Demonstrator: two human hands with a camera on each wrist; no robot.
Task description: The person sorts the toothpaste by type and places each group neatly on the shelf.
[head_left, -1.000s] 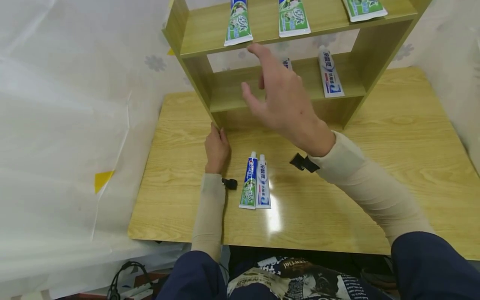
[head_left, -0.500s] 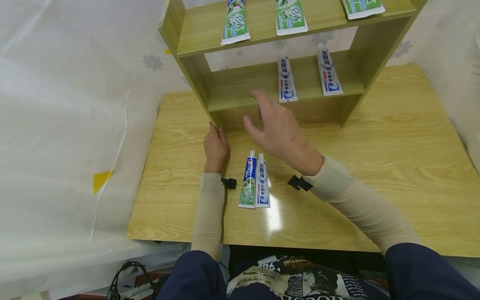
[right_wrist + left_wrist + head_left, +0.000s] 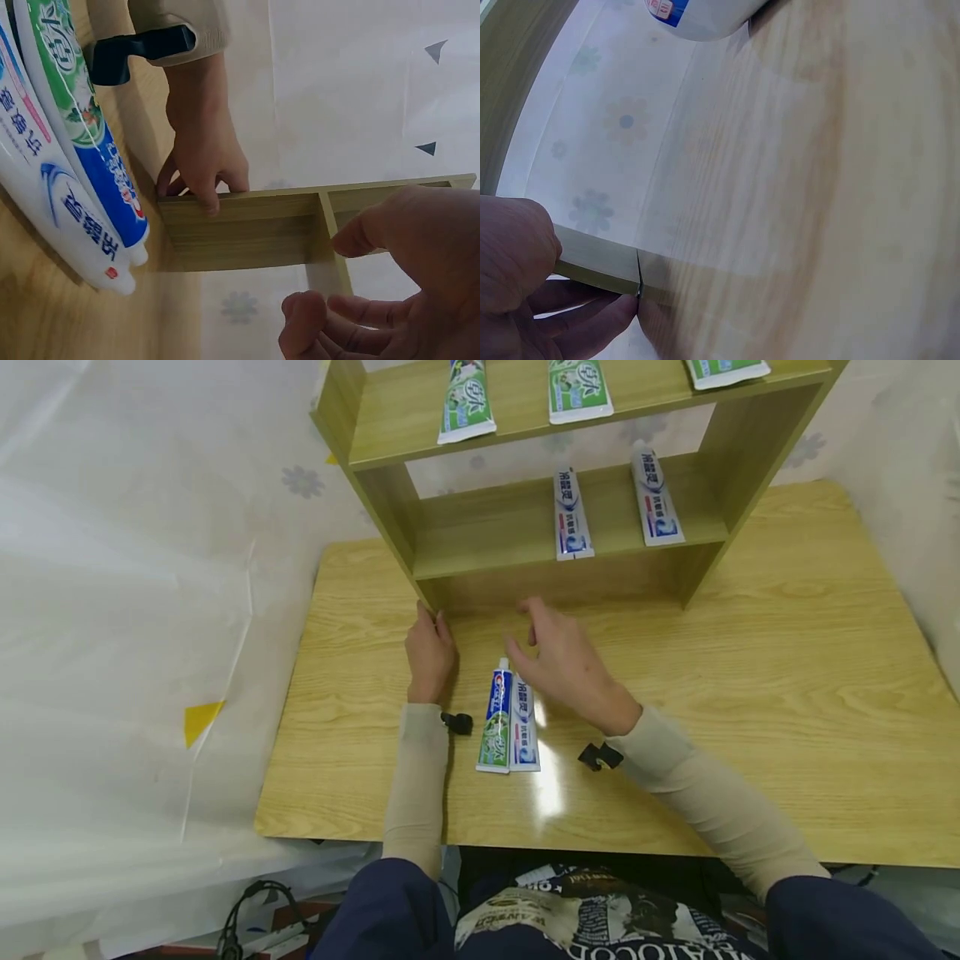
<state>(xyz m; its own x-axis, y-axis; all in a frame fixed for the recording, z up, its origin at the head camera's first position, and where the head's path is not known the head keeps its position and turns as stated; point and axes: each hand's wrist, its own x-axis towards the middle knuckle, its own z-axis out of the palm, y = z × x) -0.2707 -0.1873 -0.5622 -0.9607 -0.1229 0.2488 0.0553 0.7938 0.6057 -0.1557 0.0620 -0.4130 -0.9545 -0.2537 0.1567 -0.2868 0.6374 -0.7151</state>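
Observation:
My left hand pinches the lower front edge of the wooden shelf's left side panel, thumb on one face and fingers on the other. My right hand hovers with nothing in it, fingers loosely bent, over the cap end of two toothpaste tubes. One is a green and blue toothpaste tube; against it lies a white toothpaste tube, its cap hidden by my right hand in the head view. Both lie flat on the table, caps away from me; the right wrist view shows them at the left.
The wooden shelf stands at the table's back. Two white tubes, including a right-hand tube, lie on its middle board. Three green tubes, including a middle tube, lie on the board above, partly cut off. A white wall covering borders the left.
My right hand has come down from in front of the shelf toward the tubes on the table, uncovering a white tube on the middle board. My left hand stays at the panel.

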